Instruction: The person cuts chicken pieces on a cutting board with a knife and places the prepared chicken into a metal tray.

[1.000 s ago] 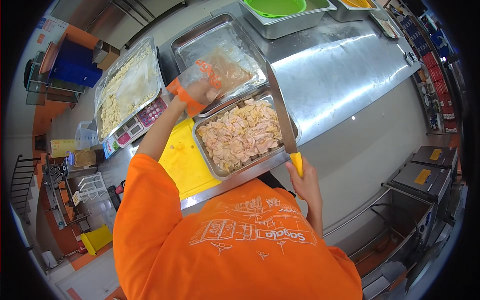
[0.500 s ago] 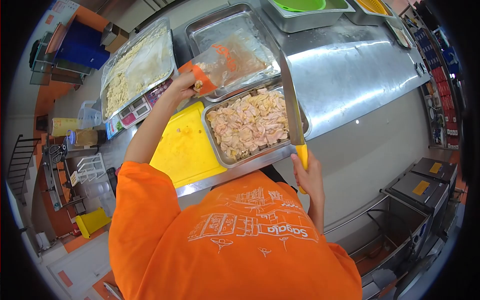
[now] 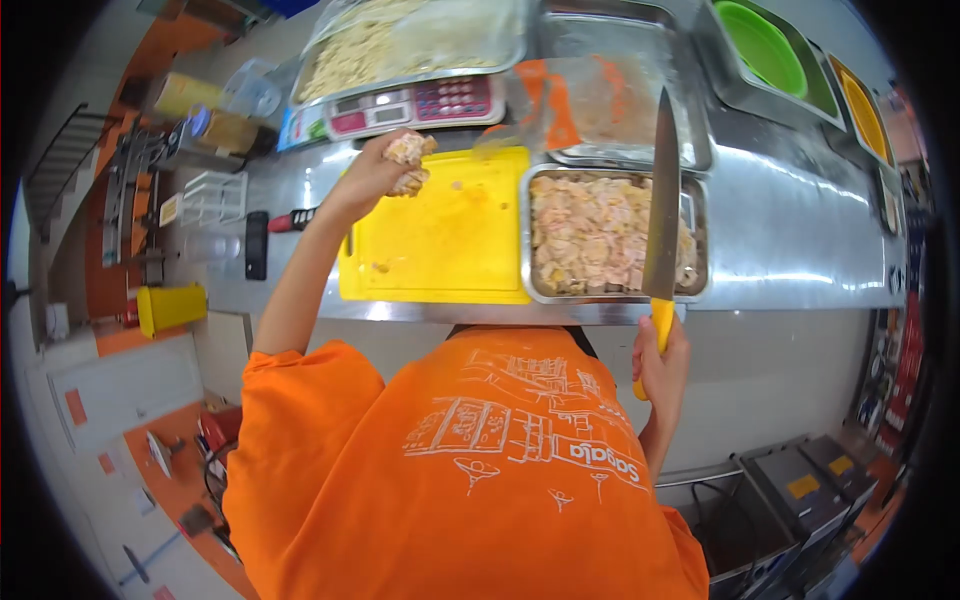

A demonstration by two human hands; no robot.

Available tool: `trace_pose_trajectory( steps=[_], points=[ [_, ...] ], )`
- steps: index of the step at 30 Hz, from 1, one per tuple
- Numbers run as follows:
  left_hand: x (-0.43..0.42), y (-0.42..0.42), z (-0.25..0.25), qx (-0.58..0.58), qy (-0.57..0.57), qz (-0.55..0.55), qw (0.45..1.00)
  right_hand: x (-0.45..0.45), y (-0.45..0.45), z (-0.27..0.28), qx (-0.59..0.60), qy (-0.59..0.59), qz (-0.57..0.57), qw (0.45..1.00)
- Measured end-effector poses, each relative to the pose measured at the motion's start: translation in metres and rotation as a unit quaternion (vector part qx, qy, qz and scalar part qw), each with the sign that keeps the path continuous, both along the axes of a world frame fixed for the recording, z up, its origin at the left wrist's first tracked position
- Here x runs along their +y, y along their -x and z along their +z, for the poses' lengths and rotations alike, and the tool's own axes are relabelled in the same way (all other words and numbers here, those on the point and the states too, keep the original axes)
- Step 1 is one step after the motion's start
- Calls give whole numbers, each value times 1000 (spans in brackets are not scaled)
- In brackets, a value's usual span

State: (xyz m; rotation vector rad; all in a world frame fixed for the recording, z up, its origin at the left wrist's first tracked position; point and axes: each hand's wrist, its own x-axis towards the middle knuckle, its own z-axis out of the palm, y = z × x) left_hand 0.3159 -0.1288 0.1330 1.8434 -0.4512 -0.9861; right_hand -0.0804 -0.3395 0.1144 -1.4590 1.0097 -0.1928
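Note:
My left hand [image 3: 372, 180] is closed around a clump of pale pinkish raw meat [image 3: 408, 160], above the upper left part of a yellow cutting board [image 3: 435, 235]. A few small scraps lie on the board. In my right hand [image 3: 662, 365] is a large knife [image 3: 663, 215], gripped by its yellow handle with the blade pointing away from me. The blade passes above a metal tray [image 3: 527, 270] filled with cut pieces of pale meat. Behind this tray, a clear plastic bag with orange print [image 3: 590, 105] lies in a larger metal tray [image 3: 690, 60].
A pink and white scale [image 3: 415, 108] stands behind the board, beside a film-covered tray of pale crumbly food [image 3: 410, 35]. Towards the right are a green basket [image 3: 765, 50] and an orange basket [image 3: 862, 110] in metal pans. A black phone [image 3: 257, 245] lies at left.
My left hand has moved from the bag to above the board, with the meat clump in it. The knife stays in my right hand. My view has turned, shifting the table.

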Motion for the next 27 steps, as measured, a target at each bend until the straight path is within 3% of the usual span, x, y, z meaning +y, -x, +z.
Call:
trace_pose_trajectory(
  steps=[4,6,7,12,14,15,17,20,22,23,27],
  points=[
    [44,24,-27,-125,-87,-47,987,16,-22,-1,2,3,46,999],
    [51,35,-37,-345,-233,-131,900,24,-31,3,9,12,60,998],
    [52,34,-32,-304,-246,-125,912,29,-35,5,16,16,69,997],
    [36,29,-21,-401,-159,-64,900,45,-40,8,10,45,71,996],
    [-2,36,-16,-279,-26,-13,960,48,-40,10,7,59,54,997],
    [-26,42,-18,-333,65,-26,940,48,-41,12,-1,46,40,998],
    [-80,36,-43,-336,136,-66,930,45,-38,13,-1,53,32,998],
    [-158,20,-72,-369,160,-113,909,41,-27,15,4,77,9,997],
    [-202,4,-96,-402,4,-212,891,38,-15,13,3,79,-18,997],
    [-219,-14,-137,-443,80,-249,858,37,-10,12,2,72,-38,997],
    [-250,-10,-125,-444,-7,-343,828,34,7,6,7,68,-76,995]
  ],
)
